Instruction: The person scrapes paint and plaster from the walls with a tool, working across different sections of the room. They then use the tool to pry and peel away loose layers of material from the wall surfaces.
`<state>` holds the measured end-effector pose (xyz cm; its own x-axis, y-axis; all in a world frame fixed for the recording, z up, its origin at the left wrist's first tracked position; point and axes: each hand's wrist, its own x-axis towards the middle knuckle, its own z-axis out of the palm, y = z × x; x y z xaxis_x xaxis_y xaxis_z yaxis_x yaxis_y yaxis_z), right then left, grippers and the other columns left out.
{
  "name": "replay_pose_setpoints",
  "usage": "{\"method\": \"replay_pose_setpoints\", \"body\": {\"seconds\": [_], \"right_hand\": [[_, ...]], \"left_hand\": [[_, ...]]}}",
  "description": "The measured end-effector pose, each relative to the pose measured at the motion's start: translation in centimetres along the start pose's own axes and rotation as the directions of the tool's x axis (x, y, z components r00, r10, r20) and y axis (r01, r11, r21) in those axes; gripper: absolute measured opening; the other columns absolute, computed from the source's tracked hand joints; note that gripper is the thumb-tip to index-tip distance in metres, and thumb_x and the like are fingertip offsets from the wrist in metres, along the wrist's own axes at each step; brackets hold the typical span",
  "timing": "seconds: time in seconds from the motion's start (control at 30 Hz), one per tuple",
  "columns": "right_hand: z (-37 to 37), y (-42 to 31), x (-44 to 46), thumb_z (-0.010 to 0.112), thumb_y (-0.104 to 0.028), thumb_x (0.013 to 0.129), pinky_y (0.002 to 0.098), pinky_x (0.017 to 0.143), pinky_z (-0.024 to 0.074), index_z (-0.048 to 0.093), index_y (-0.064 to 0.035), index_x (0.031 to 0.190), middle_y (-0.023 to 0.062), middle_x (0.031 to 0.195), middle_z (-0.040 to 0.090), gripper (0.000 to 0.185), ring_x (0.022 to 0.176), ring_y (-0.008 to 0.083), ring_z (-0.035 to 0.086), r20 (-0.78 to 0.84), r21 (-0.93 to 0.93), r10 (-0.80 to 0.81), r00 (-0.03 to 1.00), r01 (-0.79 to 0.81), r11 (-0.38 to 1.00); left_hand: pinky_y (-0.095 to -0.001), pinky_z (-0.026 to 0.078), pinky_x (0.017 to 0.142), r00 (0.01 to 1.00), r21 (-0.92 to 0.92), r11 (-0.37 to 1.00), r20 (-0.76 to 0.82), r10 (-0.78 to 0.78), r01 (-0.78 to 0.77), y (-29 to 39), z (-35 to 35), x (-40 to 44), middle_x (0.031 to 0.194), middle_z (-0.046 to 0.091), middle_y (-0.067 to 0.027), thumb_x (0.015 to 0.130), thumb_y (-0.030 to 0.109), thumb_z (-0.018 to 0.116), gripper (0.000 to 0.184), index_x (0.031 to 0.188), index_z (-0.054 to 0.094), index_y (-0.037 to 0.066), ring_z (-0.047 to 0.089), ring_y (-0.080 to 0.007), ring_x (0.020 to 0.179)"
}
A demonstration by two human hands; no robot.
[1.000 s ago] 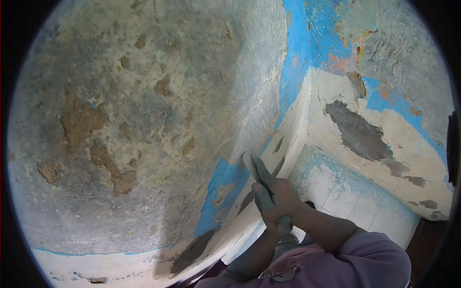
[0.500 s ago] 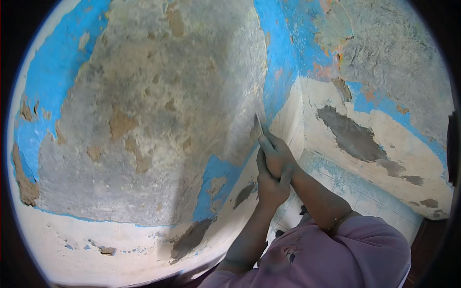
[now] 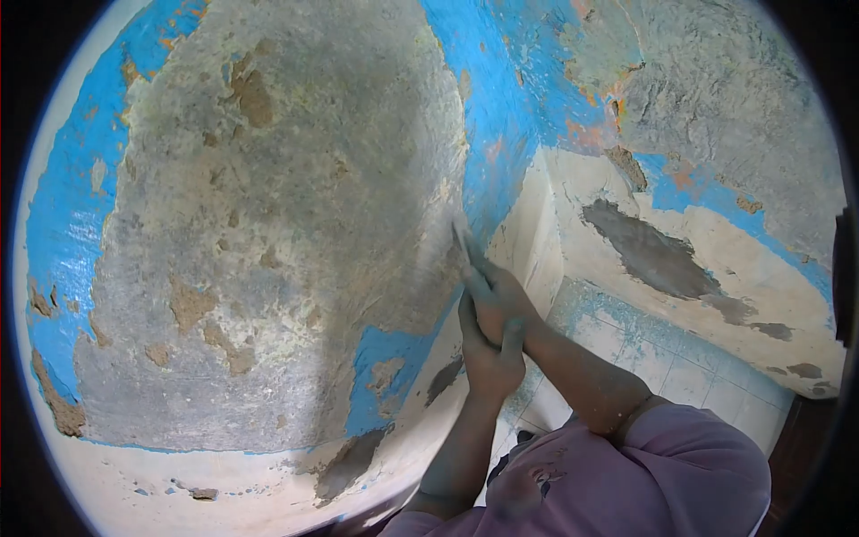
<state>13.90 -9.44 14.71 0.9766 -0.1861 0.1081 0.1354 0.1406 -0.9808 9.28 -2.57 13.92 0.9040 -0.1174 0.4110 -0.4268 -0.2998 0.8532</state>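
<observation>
A flat-bladed scraper (image 3: 461, 240) points up and away from me, its blade against the wall where bare grey plaster (image 3: 358, 206) meets a strip of blue paint (image 3: 495, 170). My right hand (image 3: 497, 302) is closed around the scraper, and its fingers hide the handle. Just below, my left hand (image 3: 492, 365) wraps the heel of my right hand near the wrist, thumb on the near side. Whether any of its fingers also touch the handle is hidden.
Cream-coloured lower wall (image 3: 528, 224) with dark grey patches (image 3: 658, 255) runs around the corner. Rough grey plaster (image 3: 743, 107) covers the upper right wall. Below me is a tiled floor (image 3: 667, 362) dusted with blue flakes. A dark brown object (image 3: 801, 447) stands at the lower right edge.
The view has swung slightly, so wall and hands both appear further left. The scraper blade has turned a little and tilts more to the left. Both hands keep their hold.
</observation>
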Motion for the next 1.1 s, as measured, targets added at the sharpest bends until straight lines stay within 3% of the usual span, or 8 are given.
{"method": "replay_pose_setpoints", "body": {"seconds": [0.33,0.4,0.47,0.57,0.7,0.93,1.0,1.1], "right_hand": [[-0.6,-0.3,1.4,0.039,-0.034,0.091,0.0353,0.093,0.0373,0.035,-0.0035,0.132,0.0259,0.119,0.050,0.051,0.113,0.0327,0.049,0.053,-0.127,-0.022,0.998,0.028,0.991],[-0.8,-0.6,1.0,0.039,-0.034,0.091,0.0338,0.095,0.0364,0.034,-0.0043,0.133,0.0257,0.124,0.046,0.052,0.116,0.0319,0.046,0.040,-0.118,0.019,0.999,-0.014,0.993],[-2.4,-3.1,2.1,0.040,-0.035,0.091,0.0318,0.093,0.0374,0.028,-0.0035,0.136,0.0241,0.127,0.044,0.056,0.114,0.0281,0.049,0.301,-0.040,0.369,0.880,-0.375,0.926],[-0.7,-1.5,0.3,0.040,-0.031,0.092,0.0294,0.093,0.0359,0.030,0.0013,0.134,0.0219,0.115,0.053,0.054,0.104,0.0241,0.051,0.164,-0.125,0.020,0.986,0.000,0.992],[-0.2,-0.9,2.7,0.041,-0.033,0.092,0.0286,0.093,0.0347,0.036,0.0009,0.132,0.0187,0.116,0.053,0.052,0.104,0.0215,0.050,0.037,0.128,0.065,0.997,-0.070,0.989],[0.4,-1.5,2.0,0.041,-0.034,0.092,0.0272,0.088,0.0374,0.044,0.0049,0.124,0.0164,0.106,0.058,0.051,0.097,0.0186,0.052,-0.025,-0.182,-0.034,0.999,0.029,0.983],[0.0,-2.4,2.4,0.041,-0.034,0.092,0.0282,0.087,0.0379,0.044,0.0060,0.123,0.0168,0.103,0.059,0.051,0.096,0.0179,0.052,-0.015,0.073,0.219,0.975,-0.218,0.973],[0.6,-2.3,0.5,0.039,-0.033,0.091,0.0349,0.094,0.0355,0.046,0.0078,0.120,0.0254,0.114,0.054,0.050,0.110,0.0322,0.050,-0.012,-0.052,0.130,0.991,-0.131,0.990]], "left_hand": [[-0.0327,0.036,0.091,0.998,-0.051,0.999,-0.063,0.016,-0.019,1.0,0.9,1.1,0.118,0.045,-0.0195,0.083,0.027,0.051,0.058,0.127,0.032,-0.006,0.045,-0.0259,0.112],[-0.0349,0.038,0.092,0.982,-0.005,0.983,0.020,-0.185,0.185,-0.5,0.7,1.8,0.123,0.044,-0.0243,0.076,0.015,0.059,0.067,0.131,0.026,-0.006,0.048,-0.0313,0.112],[-0.0344,0.037,0.092,0.988,0.021,0.989,0.025,-0.149,0.149,1.1,0.5,1.7,0.121,0.044,-0.0235,0.079,0.022,0.056,0.064,0.130,0.028,-0.006,0.046,-0.0302,0.113],[-0.0340,0.037,0.092,0.999,-0.001,1.000,0.017,-0.029,0.029,0.9,0.4,1.4,0.121,0.044,-0.0230,0.083,0.030,0.053,0.065,0.130,0.028,-0.007,0.046,-0.0297,0.112],[-0.0345,0.039,0.090,0.983,0.054,0.990,0.124,-0.138,0.132,1.4,-0.4,4.2,0.122,0.044,-0.0223,0.084,0.032,0.052,0.068,0.132,0.022,-0.006,0.048,-0.0289,0.110],[-0.0343,0.040,0.088,0.989,-0.228,0.974,0.145,0.025,0.009,-0.6,-1.3,2.4,0.119,0.045,-0.0219,0.085,0.033,0.048,0.065,0.130,0.025,-0.007,0.048,-0.0273,0.109],[-0.0335,0.041,0.087,0.959,-0.112,0.984,0.264,-0.104,0.138,0.6,-1.5,3.5,0.117,0.046,-0.0210,0.087,0.036,0.044,0.064,0.129,0.025,-0.008,0.049,-0.0259,0.108],[-0.0329,0.040,0.087,0.978,-0.180,0.983,0.192,0.075,-0.040,0.4,-1.8,1.6,0.118,0.045,-0.0193,0.087,0.034,0.044,0.062,0.129,0.023,-0.008,0.049,-0.0240,0.106]]}}
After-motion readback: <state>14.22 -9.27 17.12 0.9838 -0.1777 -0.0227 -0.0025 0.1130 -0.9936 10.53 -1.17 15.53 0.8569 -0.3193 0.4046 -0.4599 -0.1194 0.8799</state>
